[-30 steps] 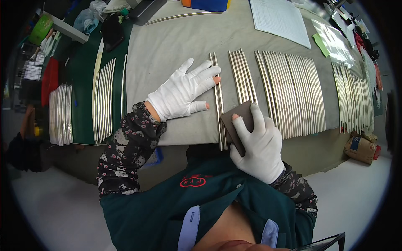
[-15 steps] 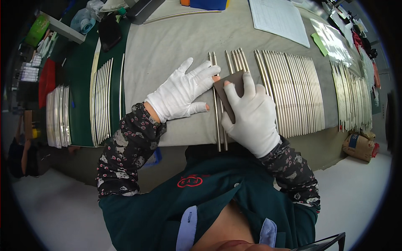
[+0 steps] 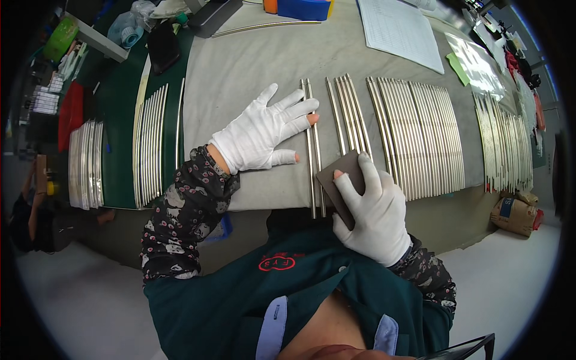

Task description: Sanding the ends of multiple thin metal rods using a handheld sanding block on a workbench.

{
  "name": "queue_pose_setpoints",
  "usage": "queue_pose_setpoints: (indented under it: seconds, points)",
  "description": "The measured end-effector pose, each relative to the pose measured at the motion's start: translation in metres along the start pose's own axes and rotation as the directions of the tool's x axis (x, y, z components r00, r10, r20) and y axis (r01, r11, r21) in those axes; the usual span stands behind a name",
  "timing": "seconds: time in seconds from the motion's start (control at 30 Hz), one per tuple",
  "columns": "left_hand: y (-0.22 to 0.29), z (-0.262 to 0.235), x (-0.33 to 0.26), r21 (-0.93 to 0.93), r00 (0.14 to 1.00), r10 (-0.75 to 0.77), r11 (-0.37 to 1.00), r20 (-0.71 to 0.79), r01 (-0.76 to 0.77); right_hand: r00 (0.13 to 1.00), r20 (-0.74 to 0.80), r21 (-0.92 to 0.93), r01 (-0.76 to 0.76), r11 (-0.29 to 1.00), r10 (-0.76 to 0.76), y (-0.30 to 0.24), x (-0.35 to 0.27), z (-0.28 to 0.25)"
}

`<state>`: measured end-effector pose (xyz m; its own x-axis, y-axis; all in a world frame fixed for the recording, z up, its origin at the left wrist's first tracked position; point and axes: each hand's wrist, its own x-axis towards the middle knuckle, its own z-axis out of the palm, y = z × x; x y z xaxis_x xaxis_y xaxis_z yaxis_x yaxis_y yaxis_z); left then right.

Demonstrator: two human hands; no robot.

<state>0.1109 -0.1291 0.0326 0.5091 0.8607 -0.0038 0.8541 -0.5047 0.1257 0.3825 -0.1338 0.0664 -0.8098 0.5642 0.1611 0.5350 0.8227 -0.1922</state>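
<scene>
Two thin silvery metal rods (image 3: 317, 150) lie side by side on the grey cloth-covered table, their near ends jutting past its front edge. My left hand (image 3: 255, 135), in a white glove with some fingertips bare, is spread flat; its fingers rest across the upper part of these rods. In my right hand (image 3: 381, 219), gloved the same way, is a flat grey-brown sanding sponge (image 3: 351, 163), gripped between thumb and fingers. The sponge is by the rods' near end; whether it touches them cannot be made out. Just right of the pair lies a small group of rods (image 3: 348, 111).
A wide row of rods (image 3: 423, 141) lies right of centre, with another bunch (image 3: 505, 144) at far right. On the green mat at left are more rods (image 3: 151, 144) and a plastic-wrapped bundle (image 3: 87, 165). A paper sheet (image 3: 399, 33) and a curved rod (image 3: 267, 27) lie farther back.
My right hand has moved toward me and slightly right with the sanding sponge, from the rods' middle to their near end. My left hand stays spread over the rods.
</scene>
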Motion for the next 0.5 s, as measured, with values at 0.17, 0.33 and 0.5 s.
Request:
queue_pose_setpoints:
  seconds: [0.17,0.33,0.5]
  points:
    - [-0.005,0.006,-0.004,-0.053,0.999,-0.021,0.998,-0.033,0.02,0.999,-0.033,-0.035,0.014,0.999,-0.016,0.001,0.013,0.013]
    - [-0.005,0.005,-0.003,-0.055,0.999,-0.037,0.998,-0.024,0.036,0.993,-0.113,-0.106,-0.029,0.994,0.017,0.008,0.059,0.025]
    - [-0.009,0.014,-0.004,-0.023,0.997,-0.017,1.0,-0.071,0.015,0.997,0.037,-0.089,0.067,0.994,-0.064,0.0,0.023,0.011]
